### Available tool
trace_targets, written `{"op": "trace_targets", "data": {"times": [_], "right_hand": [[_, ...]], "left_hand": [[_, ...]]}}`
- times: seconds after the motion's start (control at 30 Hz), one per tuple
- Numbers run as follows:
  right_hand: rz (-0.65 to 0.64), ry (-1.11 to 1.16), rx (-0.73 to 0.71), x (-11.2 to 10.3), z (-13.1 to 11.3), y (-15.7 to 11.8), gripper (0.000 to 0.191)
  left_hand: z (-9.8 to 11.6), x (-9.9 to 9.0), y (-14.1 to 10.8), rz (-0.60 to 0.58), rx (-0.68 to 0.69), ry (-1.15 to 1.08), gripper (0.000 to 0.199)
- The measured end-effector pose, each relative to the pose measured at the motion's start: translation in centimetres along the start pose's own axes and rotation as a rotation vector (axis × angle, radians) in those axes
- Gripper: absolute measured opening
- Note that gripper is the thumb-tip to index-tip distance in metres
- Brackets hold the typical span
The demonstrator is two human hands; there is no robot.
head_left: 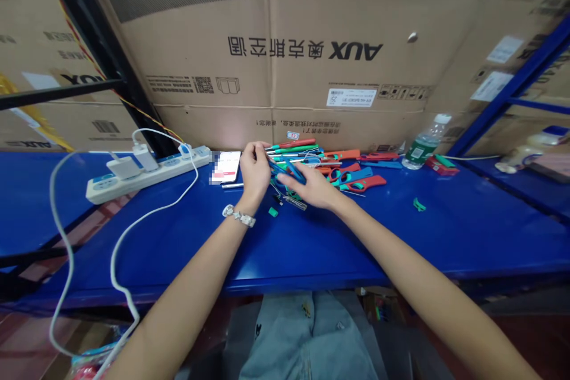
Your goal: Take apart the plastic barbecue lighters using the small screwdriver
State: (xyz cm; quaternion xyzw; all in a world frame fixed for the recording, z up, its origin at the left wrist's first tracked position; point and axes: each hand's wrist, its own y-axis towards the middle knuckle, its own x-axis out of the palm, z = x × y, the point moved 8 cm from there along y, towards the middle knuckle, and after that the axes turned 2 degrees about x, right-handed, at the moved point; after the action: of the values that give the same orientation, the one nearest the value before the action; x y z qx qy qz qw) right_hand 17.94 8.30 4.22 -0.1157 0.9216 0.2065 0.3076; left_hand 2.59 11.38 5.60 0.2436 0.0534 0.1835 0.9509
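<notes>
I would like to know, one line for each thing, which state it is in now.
Left hand: fingers bent, grip unclear
Right hand: closed on blue plastic piece
Blue plastic piece: held above the table
Smartphone: lying flat, screen lit
Power strip: chargers plugged in
White chargers: plugged in, side by side
Water bottle: upright, capped
AUX carton: print upside down

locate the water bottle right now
In the head view, the bottle stands on the right of the blue table, just left of the small red box.
</notes>
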Motion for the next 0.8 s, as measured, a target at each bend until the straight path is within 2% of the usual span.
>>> {"op": "trace_targets", "data": {"times": [0.07,0.13,0.23,0.37,0.47,0.6,0.8], "right_hand": [[-0.027,-0.149,-0.007,0.4,-0.2,-0.2,0.039],[-0.074,-0.258,-0.008,0.7,0.0,-0.3,0.032],[-0.107,-0.406,-0.002,0.1,0.6,-0.2,0.026],[-0.084,-0.599,0.026,-2.8,2.0,0.7,0.03],[-0.092,-0.641,0.017,-4.8,2.9,1.5,0.031],[-0.101,-0.657,0.009,-6.5,3.9,2.4,0.029],[-0.077,-0.712,0.073,-7.7,5.8,2.4,0.032]], "left_hand": [[0.2,0.4,-0.9,0.028,0.064,0.017,0.028],[-0.1,1.0,-1.5,0.002,0.076,0.005,0.029],[-1.0,2.6,-1.8,-0.126,0.021,-0.048,0.024],[-0.6,4.9,-1.7,-0.366,0.048,0.063,0.011],[-0.3,6.3,-1.3,-0.525,0.065,0.215,0.015],[-0.2,7.3,-0.3,-0.546,0.085,0.281,0.023],[0.6,12.0,-1.1,-0.715,0.197,0.242,0.036]]}}
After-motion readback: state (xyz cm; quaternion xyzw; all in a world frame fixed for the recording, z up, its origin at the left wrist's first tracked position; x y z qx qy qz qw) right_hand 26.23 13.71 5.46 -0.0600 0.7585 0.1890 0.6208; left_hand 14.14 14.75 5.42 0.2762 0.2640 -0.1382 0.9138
